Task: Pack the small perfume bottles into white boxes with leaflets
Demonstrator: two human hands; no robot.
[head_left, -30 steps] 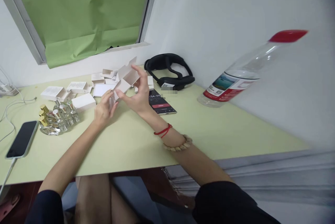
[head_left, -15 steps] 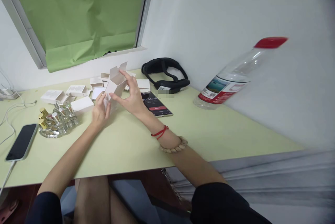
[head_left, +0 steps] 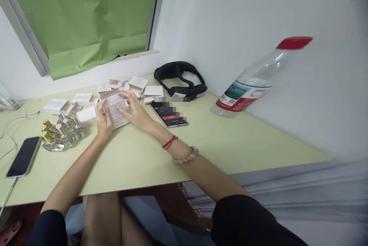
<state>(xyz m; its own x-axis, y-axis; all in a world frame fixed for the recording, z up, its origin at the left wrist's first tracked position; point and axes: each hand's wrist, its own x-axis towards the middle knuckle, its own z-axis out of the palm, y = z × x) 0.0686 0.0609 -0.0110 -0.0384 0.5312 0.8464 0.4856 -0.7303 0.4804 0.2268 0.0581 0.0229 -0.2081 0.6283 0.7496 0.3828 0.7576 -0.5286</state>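
Observation:
Between my hands is a small white carton [head_left: 116, 115], its face with fine printed text turned toward me and its far end flap raised. My left hand [head_left: 103, 120] grips the carton's left side, thumb on the printed face. On the right side, my right hand [head_left: 137, 112] holds it too, fingertips at the upper edge and thumb against the face. Several more white cartons [head_left: 59, 106] lie behind and to the left, some with open ends. Several glass perfume bottles [head_left: 64, 135] with gold and silver caps stand grouped to the left of my left hand.
A phone [head_left: 24, 156] on a white cable lies at the left, another phone [head_left: 169, 115] right of my hands. A black headset [head_left: 181, 81] rests by the wall. The bottle with a red cap [head_left: 243, 92] stands on the table [head_left: 218, 150] at the right.
The carton has been tipped from a slanted, open-topped pose so that its printed face shows. Both hands have shifted slightly left with it, and my right fingers have come down from the flaps.

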